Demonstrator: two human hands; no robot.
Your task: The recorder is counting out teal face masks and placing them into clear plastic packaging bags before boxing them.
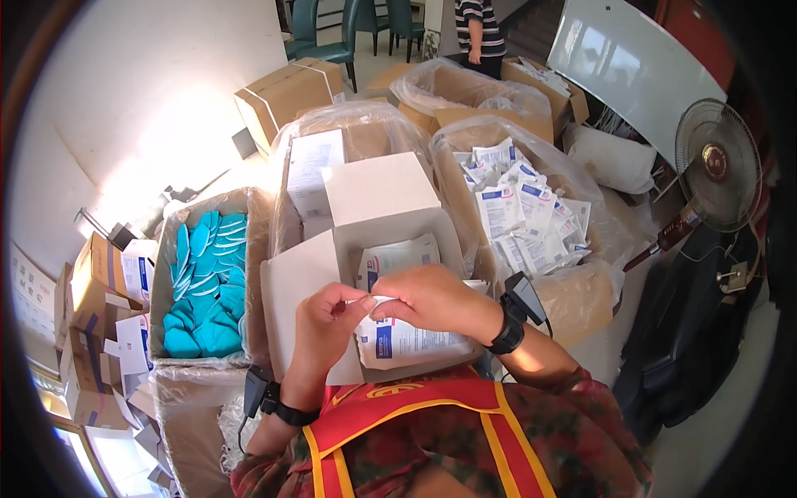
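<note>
My left hand (pixel 332 322) and my right hand (pixel 425 296) meet over an open white carton (pixel 390 228). Thumbs and fingers of both hands pinch a thin white edge, apparently the top of a flat white packet (pixel 415 340) with a blue printed panel. That packet lies or hangs just below my fingers; its join with the pinched edge is partly covered by my right hand. Farther inside the carton rests another white printed packet (pixel 403 256). The carton's flaps are folded outward.
Left stands a plastic-lined box of teal pads (pixel 207 286). Right is a lined box heaped with white packets (pixel 527 212). Ahead is another lined carton holding a white box (pixel 315 170). A standing fan (pixel 716 166) is far right; a person (pixel 480 31) stands beyond.
</note>
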